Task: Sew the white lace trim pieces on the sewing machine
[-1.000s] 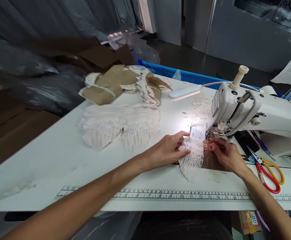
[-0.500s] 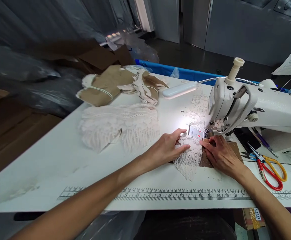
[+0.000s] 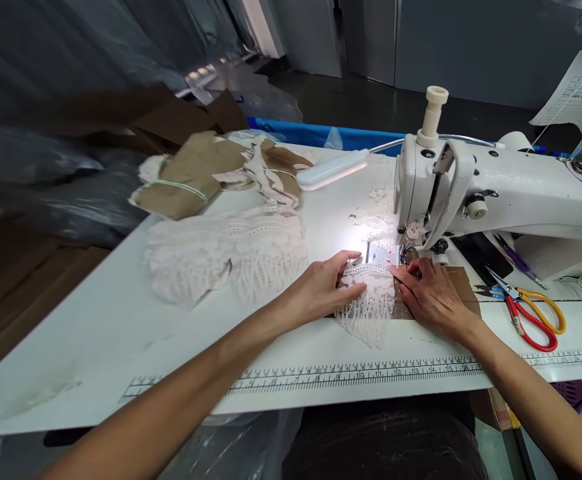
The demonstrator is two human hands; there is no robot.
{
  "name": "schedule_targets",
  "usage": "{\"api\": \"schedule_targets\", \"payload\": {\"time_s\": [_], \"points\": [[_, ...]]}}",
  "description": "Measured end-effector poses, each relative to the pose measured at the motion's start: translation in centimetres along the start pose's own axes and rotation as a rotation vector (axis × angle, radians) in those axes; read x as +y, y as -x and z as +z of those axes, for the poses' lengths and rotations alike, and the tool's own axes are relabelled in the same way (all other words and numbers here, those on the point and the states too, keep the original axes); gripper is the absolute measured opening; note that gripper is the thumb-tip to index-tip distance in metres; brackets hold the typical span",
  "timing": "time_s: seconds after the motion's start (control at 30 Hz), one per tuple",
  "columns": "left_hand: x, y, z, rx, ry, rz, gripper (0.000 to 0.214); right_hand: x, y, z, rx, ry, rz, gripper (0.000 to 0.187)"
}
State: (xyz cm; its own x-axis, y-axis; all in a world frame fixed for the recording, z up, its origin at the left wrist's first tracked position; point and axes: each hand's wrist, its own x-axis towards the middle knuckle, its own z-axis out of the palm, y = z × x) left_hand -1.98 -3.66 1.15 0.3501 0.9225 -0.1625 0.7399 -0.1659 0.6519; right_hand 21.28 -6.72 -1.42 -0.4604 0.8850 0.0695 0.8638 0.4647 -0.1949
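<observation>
A white lace piece [image 3: 368, 303] with a fringed lower edge lies in front of the needle area of a white sewing machine [image 3: 501, 193]. My left hand [image 3: 323, 287] rests on the lace's left side, thumb and fingers spread apart. At its right edge, my right hand [image 3: 431, 293] has its fingers curled together, the tips pinching the lace where it meets a brown sheet [image 3: 463, 287]. That sheet runs beneath the right hand and partly under the lace. A metal plate [image 3: 381, 253] shows just behind the lace, lit by a bright lamp.
White fringed lace [image 3: 225, 253] is spread at left, with tied brown bundles [image 3: 191, 173] behind it. A lamp [image 3: 331, 170] reaches over the table. Red-and-yellow-handled scissors [image 3: 531, 310] and a dark phone [image 3: 481, 258] lie at right. A printed ruler [image 3: 321, 379] follows the front edge.
The camera view has shifted, so the table's contents sit further left and mostly higher. Both hands stay at the lace by the needle area, with little visible change in their grip.
</observation>
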Motion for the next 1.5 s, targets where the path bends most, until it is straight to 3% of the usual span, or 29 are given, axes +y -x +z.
{"api": "schedule_targets", "payload": {"time_s": [0.23,0.43,0.63,0.9,1.33,1.4,1.5], "points": [[0.0,-0.1,0.0,-0.035,0.001,-0.036,0.064,-0.1,0.7,0.1,0.073,-0.054,0.008,0.045],[-0.1,0.0,0.1,-0.018,0.001,-0.012,0.063,0.2,2.1,-0.6,0.087,-0.206,-0.193,0.039],[0.0,0.2,0.0,-0.019,0.023,0.004,0.061,0.3,2.1,-1.0,0.090,-0.179,-0.233,0.035],[0.5,0.4,-1.0,-0.107,0.062,0.004,0.063,0.2,2.2,-1.0,0.128,-0.206,-0.231,0.039],[0.2,0.5,-1.1,-0.092,0.045,0.004,0.064,0.0,2.2,-1.1,0.064,-0.250,-0.167,0.039],[-0.1,0.6,-1.2,-0.036,-0.029,0.071,0.057,0.0,2.2,-1.1,0.060,-0.249,-0.157,0.038],[-0.1,0.3,-1.0,0.183,-0.221,0.283,0.034,-0.1,2.2,-1.2,0.050,-0.249,-0.158,0.037]]}}
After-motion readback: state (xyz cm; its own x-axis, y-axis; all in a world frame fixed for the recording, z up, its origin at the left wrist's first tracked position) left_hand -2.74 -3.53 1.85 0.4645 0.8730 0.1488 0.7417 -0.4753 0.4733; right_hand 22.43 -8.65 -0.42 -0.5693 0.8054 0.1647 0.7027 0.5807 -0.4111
